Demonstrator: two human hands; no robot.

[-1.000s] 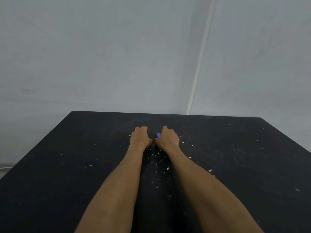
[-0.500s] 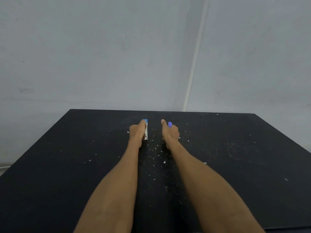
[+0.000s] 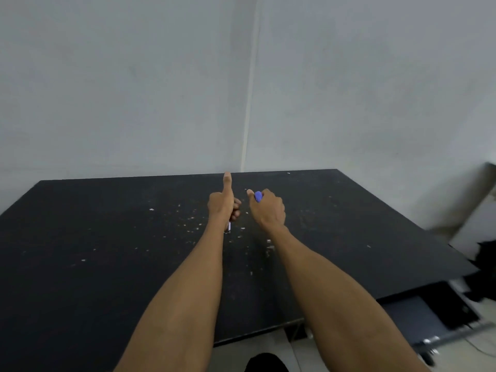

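Since the blue piece has come apart from the slim pale tool it met a second ago, it sits pinched in the right hand over the far middle of the table, while the left hand stays curled round the tool, thumb stuck up. Looks like a cap pulled off, so uncapping is done, though the tool is mostly hidden. White flecks litter the table under both hands.

A wide matt black rectangular table fills the lower frame, strewn with small white flecks around its middle. Behind it stand plain grey walls, with a thin white vertical strip in their corner. A dark flat panel lies at lower right.
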